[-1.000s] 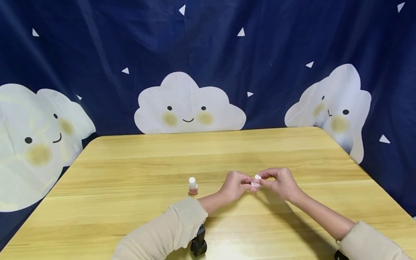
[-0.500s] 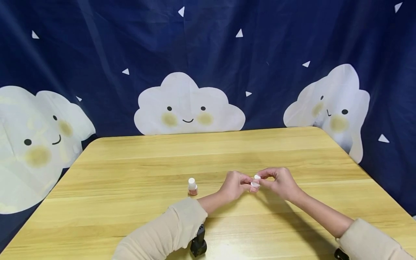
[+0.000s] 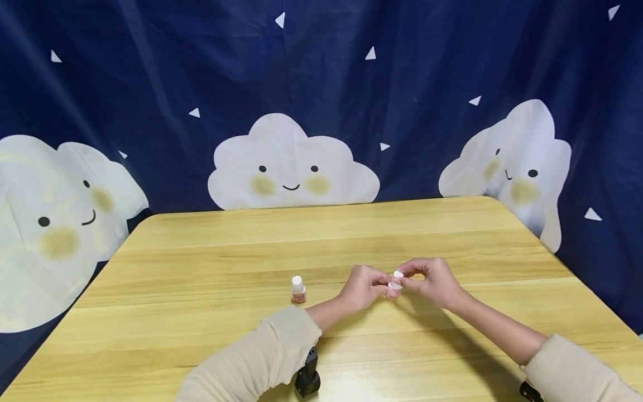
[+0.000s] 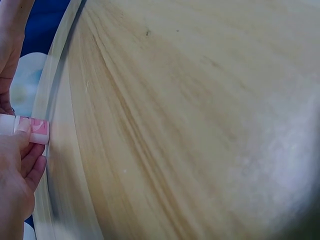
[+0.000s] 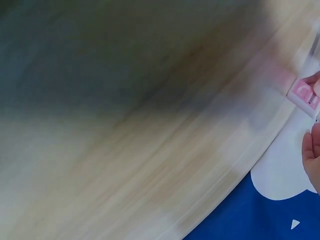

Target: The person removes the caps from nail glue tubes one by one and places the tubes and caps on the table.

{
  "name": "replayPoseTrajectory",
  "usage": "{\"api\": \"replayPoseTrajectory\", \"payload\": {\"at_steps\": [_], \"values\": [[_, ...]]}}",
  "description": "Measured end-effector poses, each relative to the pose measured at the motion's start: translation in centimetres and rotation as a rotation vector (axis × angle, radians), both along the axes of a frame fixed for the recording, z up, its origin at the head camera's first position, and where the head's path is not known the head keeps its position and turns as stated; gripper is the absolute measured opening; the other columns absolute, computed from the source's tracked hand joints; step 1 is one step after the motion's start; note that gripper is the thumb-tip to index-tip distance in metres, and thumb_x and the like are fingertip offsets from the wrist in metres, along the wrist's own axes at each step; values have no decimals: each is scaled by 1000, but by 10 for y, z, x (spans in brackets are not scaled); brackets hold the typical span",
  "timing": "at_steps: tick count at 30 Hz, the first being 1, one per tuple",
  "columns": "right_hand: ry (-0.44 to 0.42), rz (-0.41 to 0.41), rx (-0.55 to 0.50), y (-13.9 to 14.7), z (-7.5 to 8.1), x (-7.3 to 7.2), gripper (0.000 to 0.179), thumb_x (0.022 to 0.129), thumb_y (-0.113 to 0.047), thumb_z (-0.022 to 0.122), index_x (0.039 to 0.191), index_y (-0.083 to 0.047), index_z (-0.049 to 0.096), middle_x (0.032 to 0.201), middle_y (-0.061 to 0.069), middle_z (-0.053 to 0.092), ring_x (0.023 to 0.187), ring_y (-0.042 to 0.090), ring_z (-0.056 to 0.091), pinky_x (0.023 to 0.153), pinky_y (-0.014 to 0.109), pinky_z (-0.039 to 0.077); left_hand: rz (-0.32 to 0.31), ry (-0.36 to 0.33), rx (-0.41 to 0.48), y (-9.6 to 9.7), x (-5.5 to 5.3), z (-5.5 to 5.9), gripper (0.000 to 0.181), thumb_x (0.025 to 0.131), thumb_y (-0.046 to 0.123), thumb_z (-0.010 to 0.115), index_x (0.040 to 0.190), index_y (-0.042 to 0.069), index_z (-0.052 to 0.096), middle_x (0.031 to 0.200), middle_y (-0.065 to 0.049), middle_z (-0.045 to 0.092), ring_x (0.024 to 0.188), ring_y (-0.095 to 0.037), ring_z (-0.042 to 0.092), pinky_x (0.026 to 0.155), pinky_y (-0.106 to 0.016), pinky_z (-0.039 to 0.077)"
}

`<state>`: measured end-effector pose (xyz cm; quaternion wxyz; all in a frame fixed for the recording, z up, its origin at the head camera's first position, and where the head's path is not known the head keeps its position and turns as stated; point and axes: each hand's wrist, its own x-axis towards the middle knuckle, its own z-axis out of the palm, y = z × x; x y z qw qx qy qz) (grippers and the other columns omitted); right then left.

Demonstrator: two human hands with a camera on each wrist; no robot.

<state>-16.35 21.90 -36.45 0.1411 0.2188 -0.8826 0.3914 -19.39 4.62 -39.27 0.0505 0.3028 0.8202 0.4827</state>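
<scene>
My left hand (image 3: 360,288) holds a small bottle (image 3: 394,292) with a pink label, pinching it between thumb and fingers a little above the table. My right hand (image 3: 434,283) pinches the white cap (image 3: 398,274) at the bottle's top; its fingers partly cover the cap. In the left wrist view the pink label (image 4: 39,129) shows beyond my left thumb. The right wrist view catches the bottle (image 5: 304,97) at its right edge, with my right fingers (image 5: 311,150) below. A second small bottle (image 3: 298,293), white-capped and pink-labelled, stands upright on the table, left of both hands.
The wooden table (image 3: 226,251) reaches back to a dark blue curtain (image 3: 321,56) printed with white clouds. A black wrist device (image 3: 307,375) sits under the left sleeve (image 3: 261,354). Part of the right wrist view is dark and blurred.
Both hands keep nearly the same place and hold on the bottle and cap. The head view has tilted very slightly; the standing bottle stays put.
</scene>
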Motion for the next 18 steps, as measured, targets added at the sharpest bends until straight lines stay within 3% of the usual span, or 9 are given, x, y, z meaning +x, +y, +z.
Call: {"api": "replayPoseTrajectory", "payload": {"at_steps": [5, 18], "values": [[-59, -29, -70, -3, -3, 3, 6, 75, 1, 74, 80, 0, 71, 79, 11, 72, 70, -4, 60, 69, 25, 56, 13, 5, 27, -1, 1, -1, 14, 77, 4, 71, 88, -3, 72, 86, -14, 72, 81, -19, 71, 65, -6, 50], [-78, -152, -84, -13, -3, 5, 9, 71, 0, 77, 77, 2, 70, 71, 10, 70, 63, -3, 59, 58, 16, 52, 39, -105, 65, 2, 0, -1, 15, 75, 7, 76, 87, -1, 73, 83, -14, 72, 71, -15, 71, 59, -10, 52]]}}
